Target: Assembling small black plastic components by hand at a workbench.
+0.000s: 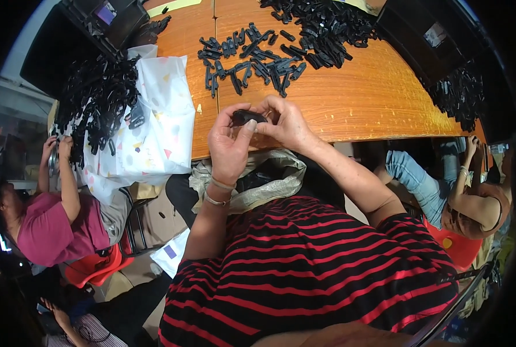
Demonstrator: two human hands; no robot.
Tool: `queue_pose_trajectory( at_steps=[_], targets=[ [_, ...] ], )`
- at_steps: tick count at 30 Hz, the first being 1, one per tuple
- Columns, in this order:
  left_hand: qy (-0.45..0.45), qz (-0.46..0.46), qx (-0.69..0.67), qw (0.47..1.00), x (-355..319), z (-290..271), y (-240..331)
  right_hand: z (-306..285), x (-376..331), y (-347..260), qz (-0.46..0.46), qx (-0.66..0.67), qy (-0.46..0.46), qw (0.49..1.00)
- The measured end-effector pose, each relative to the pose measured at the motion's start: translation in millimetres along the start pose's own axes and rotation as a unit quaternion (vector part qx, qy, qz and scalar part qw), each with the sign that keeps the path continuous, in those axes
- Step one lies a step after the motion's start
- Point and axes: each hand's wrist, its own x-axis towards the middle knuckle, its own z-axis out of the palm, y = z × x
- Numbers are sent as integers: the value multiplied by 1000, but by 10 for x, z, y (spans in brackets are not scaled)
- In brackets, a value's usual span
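Note:
Between my two hands, just over the table's near edge, is a small black plastic part (247, 117). My left hand (230, 139) grips it from the left, its thumb pressed on the front of the part. With thumb and fingers my right hand (281, 120) pinches the part's right end. The fingers cover much of it, so its exact kind cannot be made out. Beyond my hands lies a loose spread of similar elongated black parts (252, 58). Below them, an open woven sack (290, 173) rests on my lap with dark contents inside.
A larger heap of black parts (333, 29) covers the far table (362, 98). Patterned white plastic sheeting (165, 110) lies left, beside another black pile (99, 104). Dark bins (431, 40) stand at both far corners. Co-workers sit left (55, 225) and right (472, 202).

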Motion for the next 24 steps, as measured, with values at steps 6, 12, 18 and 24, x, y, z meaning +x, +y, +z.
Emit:
queue_pose_trajectory(
  at_steps=[6, 12, 18, 24],
  targets=[
    [26, -51, -16, 998, -78, -56, -104, 80, -89, 96, 37, -32, 5, 999],
    [31, -121, 16, 992, -261, -215, -207, 6, -291, 21, -9, -131, -50, 990],
    [-131, -78, 370, 917, -560, -353, -185, -476, -250, 283, -7, -101, -94, 990],
    [-11, -51, 283, 958, -402, -295, -231, -1228, 159, 354, 28, -359, 82, 929]
  ],
)
